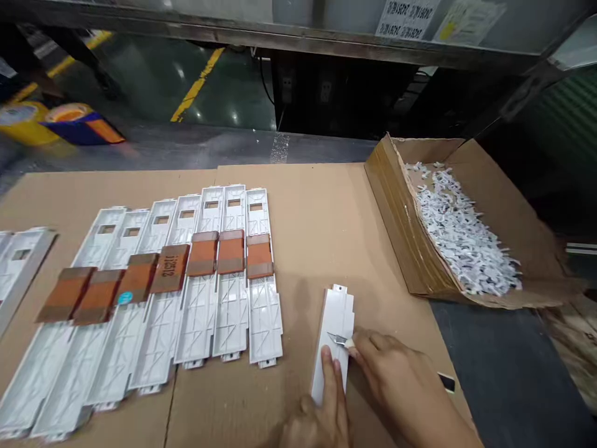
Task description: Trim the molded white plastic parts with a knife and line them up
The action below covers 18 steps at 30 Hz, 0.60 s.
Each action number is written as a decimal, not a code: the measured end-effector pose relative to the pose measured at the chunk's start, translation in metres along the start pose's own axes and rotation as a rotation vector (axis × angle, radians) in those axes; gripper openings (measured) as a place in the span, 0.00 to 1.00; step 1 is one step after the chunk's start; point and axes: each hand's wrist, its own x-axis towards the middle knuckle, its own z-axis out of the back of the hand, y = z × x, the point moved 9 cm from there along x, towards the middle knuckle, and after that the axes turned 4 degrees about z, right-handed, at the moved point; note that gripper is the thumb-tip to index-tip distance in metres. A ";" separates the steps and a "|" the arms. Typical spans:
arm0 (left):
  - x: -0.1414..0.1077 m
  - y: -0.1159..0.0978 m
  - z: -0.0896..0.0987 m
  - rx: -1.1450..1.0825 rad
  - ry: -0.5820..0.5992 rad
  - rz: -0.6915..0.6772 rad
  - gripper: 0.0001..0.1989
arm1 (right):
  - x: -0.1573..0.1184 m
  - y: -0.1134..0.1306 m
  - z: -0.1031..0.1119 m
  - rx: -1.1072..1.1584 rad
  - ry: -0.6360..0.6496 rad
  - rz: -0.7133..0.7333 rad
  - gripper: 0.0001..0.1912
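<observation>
A white plastic panel [334,320] lies smooth face up on the cardboard in front of me. My left hand [321,410] holds its near end, two fingers stretched along the top and the thumb by the left edge. My right hand [396,376] is closed round a craft knife [337,339], its pointed metal blade over the panel's middle. Whether the blade touches the surface I cannot tell. Left of my hands, several similar white panels [263,311] lie side by side with their ribbed faces up. Orange-brown blocks with tape-like bands [232,252] rest across them.
At the right stands an open cardboard box [396,218] holding many small white plastic bits [459,233]. More white panels [23,255] lie at the left edge. Tape rolls [69,115] sit at the back left. A metal shelf edge [280,37] spans the top.
</observation>
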 end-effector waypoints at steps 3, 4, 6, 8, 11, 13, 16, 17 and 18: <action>0.006 -0.001 0.009 0.028 -0.026 -0.042 0.24 | 0.007 0.001 0.011 -0.039 0.024 0.038 0.06; 0.008 -0.001 0.012 0.035 -0.036 -0.060 0.23 | 0.010 0.001 0.015 -0.056 0.027 0.064 0.06; 0.011 -0.002 0.017 0.044 -0.046 -0.085 0.23 | 0.017 0.003 0.021 -0.093 0.041 0.132 0.06; 0.014 -0.001 0.020 0.048 -0.039 -0.075 0.23 | 0.025 0.003 0.026 -0.136 0.068 0.196 0.05; 0.014 0.000 0.020 0.045 -0.024 -0.053 0.23 | 0.039 0.003 0.032 -0.209 0.149 0.246 0.05; 0.013 -0.003 0.018 0.045 -0.012 -0.058 0.24 | 0.048 0.007 0.035 -0.247 0.223 0.297 0.05; 0.010 -0.004 0.012 0.041 0.015 -0.044 0.25 | 0.060 0.016 0.041 -0.272 0.301 0.389 0.04; 0.009 -0.004 0.010 0.040 0.025 -0.029 0.25 | 0.065 0.019 0.044 -0.276 0.308 0.411 0.04; 0.008 -0.003 0.009 0.040 0.034 -0.015 0.25 | 0.071 0.021 0.046 -0.276 0.310 0.426 0.04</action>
